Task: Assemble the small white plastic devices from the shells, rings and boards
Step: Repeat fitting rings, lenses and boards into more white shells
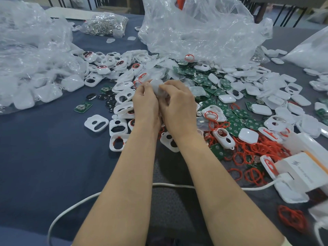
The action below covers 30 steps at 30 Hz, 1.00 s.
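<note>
Cable [168,184], white, runs along the near edge of the dark blue table [35,157], passing under both bare forearms on my feed. To the right of it a white box [300,167] lies on its side, with a heap of red rings [255,148] spilling just beyond. Further in, the left hand [145,102] and right hand [177,103] are brought together above the clutter, fingertips of both curled onto one white shell [157,86] pinched between them; I cannot tell what is inside it. Holed shells [96,122] lie scattered to the left of the hands, some with red rings already seated in them, and green boards [236,124] are strewn to the right among plain closed covers. At far left a plastic bag [40,80] sags with more white parts. Behind the hands a large clear bag [195,32] stands crumpled and open, and a smaller bag of metal rings [106,23] sits at the back of the table.
</note>
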### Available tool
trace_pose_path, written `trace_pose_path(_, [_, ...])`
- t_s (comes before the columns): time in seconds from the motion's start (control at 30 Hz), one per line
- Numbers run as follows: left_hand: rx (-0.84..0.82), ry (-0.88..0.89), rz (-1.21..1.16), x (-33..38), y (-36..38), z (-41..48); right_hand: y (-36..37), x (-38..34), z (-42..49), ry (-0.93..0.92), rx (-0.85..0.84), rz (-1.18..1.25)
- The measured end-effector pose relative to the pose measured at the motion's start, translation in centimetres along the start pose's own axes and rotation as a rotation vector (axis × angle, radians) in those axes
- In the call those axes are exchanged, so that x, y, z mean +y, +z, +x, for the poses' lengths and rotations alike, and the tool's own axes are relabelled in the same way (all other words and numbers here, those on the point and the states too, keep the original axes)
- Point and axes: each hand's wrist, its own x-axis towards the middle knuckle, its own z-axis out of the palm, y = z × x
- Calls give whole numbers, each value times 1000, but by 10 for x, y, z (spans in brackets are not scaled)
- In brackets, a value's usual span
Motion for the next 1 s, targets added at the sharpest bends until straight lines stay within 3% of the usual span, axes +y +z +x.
trace_pose_path(0.53, [7, -59, -52, 3, 5, -3, -1, 1, 1, 65, 17, 78])
trace_pose_path(1.0, [-18, 44, 174, -4, -2, 4, 0, 0, 1, 31, 17, 34])
